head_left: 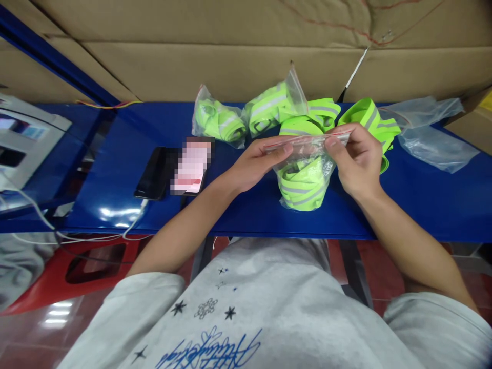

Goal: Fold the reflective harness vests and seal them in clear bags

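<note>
1. Biggest thing here is the blue worktop (230,218), running across in front of the person.
2. Loose band (357,108), bright green with a grey stripe, lies heaped on it beyond the hands, part of it just past the bag's mouth.
3. Off to the person's right, near that heap, are flat bags (438,148). On the other side, beyond the left hand, sit two packed bags (221,120), close together.
4. The bag (303,187) that matters is between the two hands, over the near part of the worktop. Its coiled green contents bulge toward the person's body; whether its bottom rests on the surface I can't tell.
5. The left hand (257,163) has one end of the bag's mouth, its fingers pinching the film, thumb on the near side. The right hand (359,161) pinches the other end the same way. Neither is nearer; both are on it.
6. Smallest, and what everything turns on, is the red-lined strip (309,137) along the mouth. Its long axis goes hand to hand, right end tipped slightly farther from the body. The thumb tips stand apart on it, with a short bare stretch between.
</note>
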Tool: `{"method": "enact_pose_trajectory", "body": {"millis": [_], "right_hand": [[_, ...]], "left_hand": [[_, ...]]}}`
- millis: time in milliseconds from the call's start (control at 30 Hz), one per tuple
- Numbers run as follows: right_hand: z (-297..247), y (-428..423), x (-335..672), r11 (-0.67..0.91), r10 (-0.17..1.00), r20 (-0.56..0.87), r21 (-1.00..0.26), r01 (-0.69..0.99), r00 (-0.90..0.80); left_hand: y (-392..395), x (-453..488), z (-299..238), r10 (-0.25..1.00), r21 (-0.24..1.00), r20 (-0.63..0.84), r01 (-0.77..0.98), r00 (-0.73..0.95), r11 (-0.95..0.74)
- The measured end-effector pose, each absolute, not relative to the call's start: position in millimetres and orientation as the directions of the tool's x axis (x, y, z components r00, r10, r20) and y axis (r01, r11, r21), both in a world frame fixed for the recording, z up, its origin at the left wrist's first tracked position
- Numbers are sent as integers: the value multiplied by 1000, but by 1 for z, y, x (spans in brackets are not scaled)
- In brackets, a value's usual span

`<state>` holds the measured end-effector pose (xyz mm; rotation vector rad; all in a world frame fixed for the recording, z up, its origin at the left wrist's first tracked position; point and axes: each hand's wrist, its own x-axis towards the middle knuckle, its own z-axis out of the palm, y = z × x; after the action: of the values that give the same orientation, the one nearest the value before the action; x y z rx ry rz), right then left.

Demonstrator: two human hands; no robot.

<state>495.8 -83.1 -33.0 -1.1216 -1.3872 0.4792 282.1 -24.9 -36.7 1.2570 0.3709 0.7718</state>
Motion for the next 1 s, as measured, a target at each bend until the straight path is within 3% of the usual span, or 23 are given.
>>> {"method": "enact_pose_trajectory", "body": {"millis": [433,633,833,1000], "right_hand": [[-33,-88,496,379,883,449,-852,363,133],[-30,-90,494,427,870,483,-838,339,99],[-28,-93,486,535,819,574,-759,371,-8],[-33,-93,480,536,810,585,-761,366,32]], "left_hand": [[-30,282,-34,728,968,240,-211,642,-133],[-31,283,-33,702,958,288,-207,652,-200],[-39,294,-45,826,907,410,-265,386,-327],[-38,293,-45,789,880,473,-253,393,-402]]}}
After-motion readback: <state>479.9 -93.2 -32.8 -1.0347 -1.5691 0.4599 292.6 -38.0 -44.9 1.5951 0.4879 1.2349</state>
